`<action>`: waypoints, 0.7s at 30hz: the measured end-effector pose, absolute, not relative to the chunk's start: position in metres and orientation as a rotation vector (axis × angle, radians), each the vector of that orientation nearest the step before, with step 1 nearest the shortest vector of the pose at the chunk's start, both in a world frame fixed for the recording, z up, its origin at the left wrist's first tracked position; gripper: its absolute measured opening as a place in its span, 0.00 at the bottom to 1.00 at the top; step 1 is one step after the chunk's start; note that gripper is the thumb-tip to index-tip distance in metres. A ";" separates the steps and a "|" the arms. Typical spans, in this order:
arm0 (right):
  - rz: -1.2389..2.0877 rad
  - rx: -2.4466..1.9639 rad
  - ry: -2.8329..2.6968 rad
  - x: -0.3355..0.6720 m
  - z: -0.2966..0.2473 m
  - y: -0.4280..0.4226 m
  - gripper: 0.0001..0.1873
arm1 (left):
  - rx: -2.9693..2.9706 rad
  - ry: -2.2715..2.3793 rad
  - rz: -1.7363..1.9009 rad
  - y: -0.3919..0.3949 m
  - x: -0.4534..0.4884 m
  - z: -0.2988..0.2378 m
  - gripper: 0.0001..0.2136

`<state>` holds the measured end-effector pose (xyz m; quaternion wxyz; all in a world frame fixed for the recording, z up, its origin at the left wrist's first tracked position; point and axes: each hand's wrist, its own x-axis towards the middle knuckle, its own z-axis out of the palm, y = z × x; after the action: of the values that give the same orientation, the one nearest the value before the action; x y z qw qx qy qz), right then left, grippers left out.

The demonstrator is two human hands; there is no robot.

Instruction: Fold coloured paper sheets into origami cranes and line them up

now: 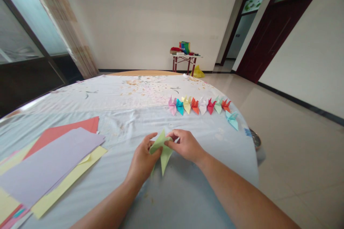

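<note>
A light green folded paper crane (165, 155) is held just above the table, in front of me. My left hand (146, 155) grips its left side, with the thumb pressed across the paper. Thumb and fingers of my right hand (185, 144) pinch its upper right part. One pointed tip sticks up between the hands and another points down toward me. Beyond my right hand, several finished paper cranes (195, 106) in different colours stand in a row, and a light blue crane (232, 119) sits at the right end, nearer me.
Stacked sheets of coloured paper, with a lilac sheet (53, 166) on top, lie at the left of the round table. A pale cloth (129, 121) covers it. A small side table (185, 56) bearing objects stands by the far wall, a yellow bag (198, 72) beside it.
</note>
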<state>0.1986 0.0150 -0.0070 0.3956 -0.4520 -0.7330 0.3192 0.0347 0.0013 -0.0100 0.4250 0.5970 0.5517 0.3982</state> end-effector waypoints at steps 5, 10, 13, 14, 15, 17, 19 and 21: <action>0.740 -1.035 -1.879 0.196 0.002 0.013 0.07 | 1.560 1.397 0.941 0.000 0.034 -0.008 0.22; 0.720 -1.053 -1.837 0.196 0.004 0.011 0.12 | 1.546 1.376 0.942 0.001 0.034 -0.010 0.21; 0.741 -1.163 -1.717 0.196 0.002 0.012 0.15 | 1.477 1.337 1.028 0.003 0.033 -0.010 0.21; 0.762 -1.208 -1.693 0.196 0.001 0.012 0.17 | 1.447 1.332 1.068 0.004 0.032 -0.010 0.21; 0.789 -1.250 -1.686 0.195 -0.001 0.012 0.18 | 1.422 1.337 1.110 0.005 0.032 -0.009 0.21; 0.867 -1.313 -1.707 0.194 -0.005 0.013 0.18 | 1.398 1.364 1.179 0.006 0.031 -0.008 0.20; 0.990 -1.328 -1.727 0.191 -0.008 0.014 0.16 | 1.409 1.387 1.215 0.005 0.031 -0.006 0.19; 1.134 -1.275 -1.729 0.188 -0.011 0.014 0.13 | 1.422 1.380 1.235 0.004 0.031 -0.004 0.17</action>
<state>0.1883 0.0140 -0.0113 0.3489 -0.4919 -0.6670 0.4375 0.0312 0.0041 -0.0043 0.3927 0.5600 0.5436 0.4864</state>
